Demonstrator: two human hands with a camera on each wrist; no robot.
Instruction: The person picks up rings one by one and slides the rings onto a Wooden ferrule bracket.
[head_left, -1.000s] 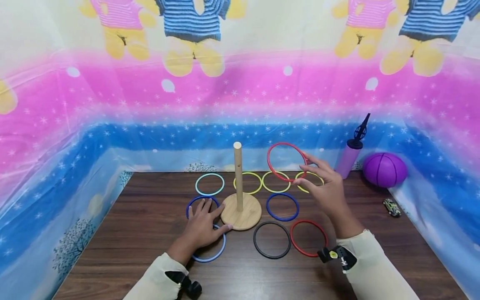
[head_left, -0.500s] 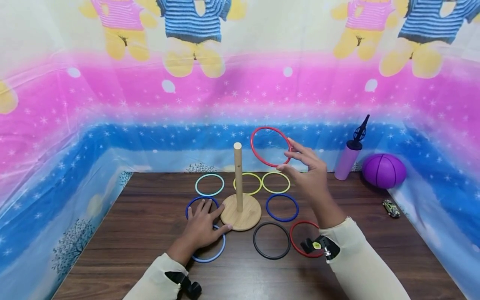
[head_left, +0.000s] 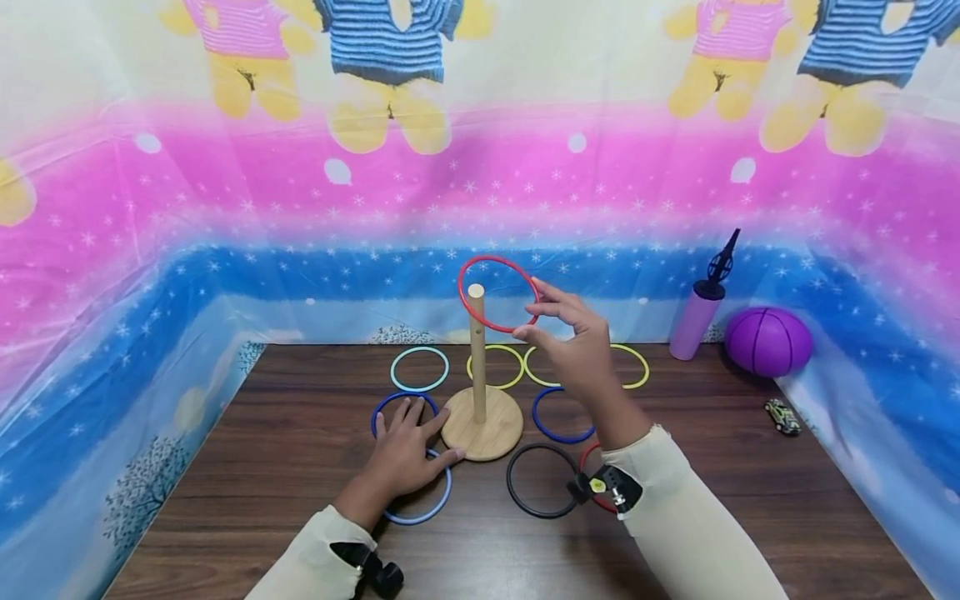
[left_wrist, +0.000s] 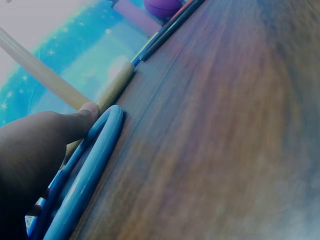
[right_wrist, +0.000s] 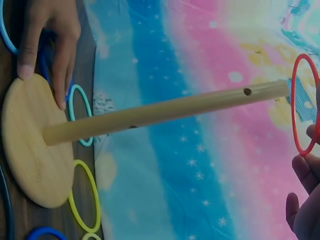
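Note:
My right hand (head_left: 581, 350) pinches a red ring (head_left: 495, 258) by its right side, between thumb and fingers. The ring is tilted and held level with the top of the wooden peg (head_left: 477, 358); in the right wrist view the ring (right_wrist: 294, 110) lies just past the peg's tip, not around its shaft. A round wooden base (head_left: 498, 433) carries the peg upright on the table. My left hand (head_left: 405, 454) lies at the base's left edge with fingers spread and thumb touching it. Under this hand are a dark blue ring (head_left: 374, 417) and a light blue ring (head_left: 416, 522).
Around the base lie a cyan ring (head_left: 420, 348), several yellow rings (head_left: 647, 367), another dark blue ring (head_left: 558, 438), a black ring (head_left: 508, 479) and a partly hidden red ring (head_left: 585, 454). A purple pump (head_left: 693, 321), purple ball (head_left: 768, 342) and toy car (head_left: 783, 416) stand right.
My right hand has carried the red ring left and slightly up, from above the yellow rings to the peg's top. The left hand and the base have stayed in place.

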